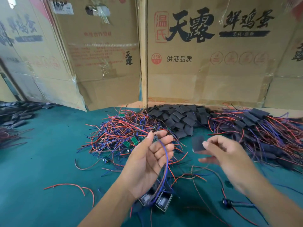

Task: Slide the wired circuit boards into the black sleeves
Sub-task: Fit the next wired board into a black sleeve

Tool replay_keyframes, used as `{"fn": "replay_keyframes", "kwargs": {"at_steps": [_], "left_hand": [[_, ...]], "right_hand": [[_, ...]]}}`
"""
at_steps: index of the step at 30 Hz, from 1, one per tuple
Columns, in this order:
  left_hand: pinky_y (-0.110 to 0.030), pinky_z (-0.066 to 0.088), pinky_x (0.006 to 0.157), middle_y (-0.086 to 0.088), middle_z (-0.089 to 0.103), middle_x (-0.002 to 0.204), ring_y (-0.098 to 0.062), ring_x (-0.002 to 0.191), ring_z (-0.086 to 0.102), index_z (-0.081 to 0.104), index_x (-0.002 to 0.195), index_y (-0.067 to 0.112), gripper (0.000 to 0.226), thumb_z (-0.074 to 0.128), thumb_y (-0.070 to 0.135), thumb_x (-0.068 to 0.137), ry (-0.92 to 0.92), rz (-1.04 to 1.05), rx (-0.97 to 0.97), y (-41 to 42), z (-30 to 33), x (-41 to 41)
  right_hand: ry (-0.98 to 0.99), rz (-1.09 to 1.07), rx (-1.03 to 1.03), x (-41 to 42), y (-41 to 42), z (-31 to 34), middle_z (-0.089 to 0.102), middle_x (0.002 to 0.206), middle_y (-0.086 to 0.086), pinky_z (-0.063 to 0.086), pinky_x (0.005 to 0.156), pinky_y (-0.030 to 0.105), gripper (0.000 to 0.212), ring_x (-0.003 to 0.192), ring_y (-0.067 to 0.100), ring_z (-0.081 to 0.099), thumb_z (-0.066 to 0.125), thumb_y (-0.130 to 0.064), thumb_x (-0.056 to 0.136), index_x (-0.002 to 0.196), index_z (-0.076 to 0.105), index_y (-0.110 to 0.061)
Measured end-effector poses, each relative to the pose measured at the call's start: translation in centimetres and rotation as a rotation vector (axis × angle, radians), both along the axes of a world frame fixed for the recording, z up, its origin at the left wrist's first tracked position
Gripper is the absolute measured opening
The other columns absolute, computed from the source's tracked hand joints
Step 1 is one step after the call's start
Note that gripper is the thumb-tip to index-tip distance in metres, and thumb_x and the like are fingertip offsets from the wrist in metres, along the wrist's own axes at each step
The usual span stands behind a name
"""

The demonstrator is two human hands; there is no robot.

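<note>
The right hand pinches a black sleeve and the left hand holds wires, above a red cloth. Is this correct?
Not quite: the head view shows the cloth is green, not red. The right hand does pinch a black sleeve, and the left hand holds wires.

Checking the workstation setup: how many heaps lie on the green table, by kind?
Bare wired boards: 1
Empty black sleeves: 1
Sleeved boards: 1
Blurred heap, left edge, kind unclear: 1
Total: 4
</note>
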State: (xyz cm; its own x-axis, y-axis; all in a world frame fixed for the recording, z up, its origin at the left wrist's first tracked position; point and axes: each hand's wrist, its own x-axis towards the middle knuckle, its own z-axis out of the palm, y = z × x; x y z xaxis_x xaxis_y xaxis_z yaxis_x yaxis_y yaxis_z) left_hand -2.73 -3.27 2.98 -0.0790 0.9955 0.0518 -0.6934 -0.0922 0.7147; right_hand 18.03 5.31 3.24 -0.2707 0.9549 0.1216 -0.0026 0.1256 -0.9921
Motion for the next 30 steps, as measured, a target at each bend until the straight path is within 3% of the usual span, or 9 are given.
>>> {"fn": "replay_keyframes", "kwargs": {"at_steps": [2, 5, 9, 16, 18, 21, 22, 26, 30], "left_hand": [[-0.029, 0.060, 0.074, -0.012, 0.073, 0.099, -0.021, 0.083, 0.073, 0.070, 0.106, 0.008, 0.033, 0.055, 0.034, 0.092, 0.063, -0.077, -0.006, -0.1, 0.3, 2.3], [-0.031, 0.060, 0.073, -0.019, 0.074, 0.102, -0.025, 0.083, 0.074, 0.065, 0.105, 0.006, 0.030, 0.060, 0.030, 0.088, 0.151, -0.115, -0.029, 0.4, 0.5, 5.0], [-0.029, 0.059, 0.071, -0.020, 0.073, 0.106, -0.022, 0.080, 0.074, 0.065, 0.107, 0.003, 0.032, 0.062, 0.028, 0.087, 0.116, -0.133, -0.037, 0.8, 0.4, 6.1], [-0.032, 0.057, 0.088, -0.019, 0.066, 0.128, -0.025, 0.111, 0.069, 0.061, 0.125, 0.004, 0.037, 0.058, 0.027, 0.095, 0.031, -0.102, 0.065, 0.9, -0.5, 5.1], [-0.032, 0.056, 0.091, -0.017, 0.064, 0.132, -0.025, 0.117, 0.066, 0.057, 0.129, 0.005, 0.037, 0.053, 0.024, 0.098, -0.003, -0.022, 0.078, 1.2, -0.3, 3.9], [-0.030, 0.057, 0.090, -0.013, 0.066, 0.131, -0.023, 0.119, 0.065, 0.056, 0.127, 0.007, 0.035, 0.051, 0.024, 0.096, -0.057, 0.146, 0.073, 1.6, -0.2, 2.0], [-0.030, 0.057, 0.089, -0.012, 0.067, 0.130, -0.023, 0.119, 0.065, 0.057, 0.125, 0.007, 0.033, 0.050, 0.023, 0.097, -0.076, 0.196, 0.076, 1.7, -0.1, 1.5], [-0.030, 0.058, 0.089, -0.011, 0.067, 0.129, -0.021, 0.119, 0.065, 0.056, 0.126, 0.006, 0.029, 0.041, 0.020, 0.106, -0.172, 0.294, 0.094, 1.8, 0.3, 0.0], [-0.031, 0.058, 0.087, -0.013, 0.067, 0.129, -0.022, 0.118, 0.066, 0.057, 0.124, 0.004, 0.032, 0.050, 0.021, 0.099, -0.214, 0.259, 0.128, 1.4, 1.0, 0.5]], "right_hand": [[0.070, 0.064, 0.006, -0.1, -2.5, -0.3, 0.054, 0.070, 0.009, 0.060, 0.064, 0.032, 0.015, 0.064, 0.020, 0.066, 0.062, -0.005, 0.090, 0.075, 0.060, -0.004], [0.182, 0.190, -0.081, -0.1, -4.2, -0.6, 0.060, 0.076, 0.012, 0.060, 0.073, 0.037, 0.011, 0.070, 0.020, 0.062, 0.065, -0.005, 0.083, 0.083, 0.059, 0.005], [0.353, 0.290, -0.265, 0.4, -4.5, -1.1, 0.063, 0.082, 0.015, 0.058, 0.077, 0.036, 0.016, 0.072, 0.020, 0.063, 0.068, -0.014, 0.070, 0.082, 0.066, -0.004], [0.520, 0.362, -0.430, 1.1, -3.1, -2.7, 0.064, 0.090, 0.012, 0.057, 0.074, 0.029, 0.028, 0.076, 0.019, 0.061, 0.066, -0.006, 0.077, 0.104, 0.062, -0.004], [0.430, 0.276, -0.313, 1.5, -2.7, -3.0, 0.064, 0.091, 0.010, 0.056, 0.072, 0.028, 0.033, 0.078, 0.019, 0.062, 0.071, -0.005, 0.073, 0.105, 0.064, -0.004], [0.059, 0.146, -0.028, 2.3, -2.0, -3.3, 0.072, 0.096, 0.000, 0.056, 0.078, 0.026, 0.029, 0.086, 0.017, 0.068, 0.071, -0.003, 0.081, 0.108, 0.067, -0.013], [0.063, 0.150, -0.042, 2.5, -1.9, -3.5, 0.072, 0.098, 0.002, 0.056, 0.078, 0.026, 0.028, 0.088, 0.019, 0.068, 0.070, -0.003, 0.083, 0.109, 0.067, -0.013], [0.297, 0.356, -0.382, 2.2, -2.4, -3.8, 0.067, 0.104, 0.023, 0.057, 0.079, 0.031, 0.041, 0.090, 0.028, 0.067, 0.068, -0.006, 0.075, 0.114, 0.060, 0.003], [0.381, 0.598, -0.560, 1.2, -4.0, -4.4, 0.064, 0.108, 0.027, 0.056, 0.088, 0.039, 0.027, 0.095, 0.034, 0.065, 0.064, 0.006, 0.081, 0.108, 0.066, 0.006]]}}
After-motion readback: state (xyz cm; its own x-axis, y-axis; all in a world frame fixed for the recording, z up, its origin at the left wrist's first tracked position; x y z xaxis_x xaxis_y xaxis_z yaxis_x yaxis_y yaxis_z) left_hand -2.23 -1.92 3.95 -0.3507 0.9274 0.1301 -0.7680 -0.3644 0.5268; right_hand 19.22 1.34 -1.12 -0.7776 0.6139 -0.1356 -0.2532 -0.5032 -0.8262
